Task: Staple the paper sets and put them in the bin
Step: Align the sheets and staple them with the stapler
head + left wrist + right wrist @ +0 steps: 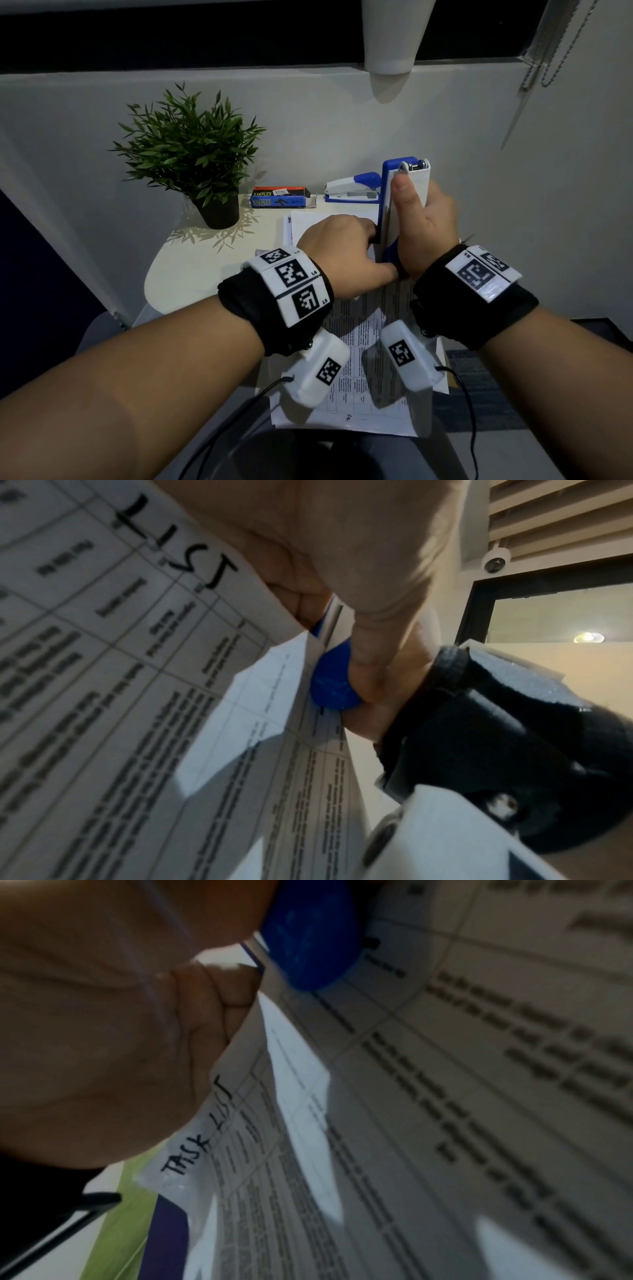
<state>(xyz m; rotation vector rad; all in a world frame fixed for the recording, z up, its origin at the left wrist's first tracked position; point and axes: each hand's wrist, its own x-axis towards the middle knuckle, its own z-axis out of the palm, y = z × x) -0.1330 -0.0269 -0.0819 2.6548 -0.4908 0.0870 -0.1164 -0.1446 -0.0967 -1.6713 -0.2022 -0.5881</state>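
My right hand (424, 226) grips a blue and white stapler (387, 185) held upright, thumb pressed along its white top. Its blue lower end (334, 680) sits at the top corner of a printed paper set (359, 359), which hangs down toward my lap. Just left of the stapler, my left hand (337, 253) pinches that same top edge. In the right wrist view the sheet (445, 1069) bears the handwritten words TASK LIST, with the stapler's blue end (308, 934) above it. No bin is in view.
On the small white table (205, 267) lie more printed sheets (308, 219), a second stapler (352, 192), a box of staples (279, 197) and a potted plant (191, 154). A wall stands close behind. Something green and purple (130, 1218) shows below the paper.
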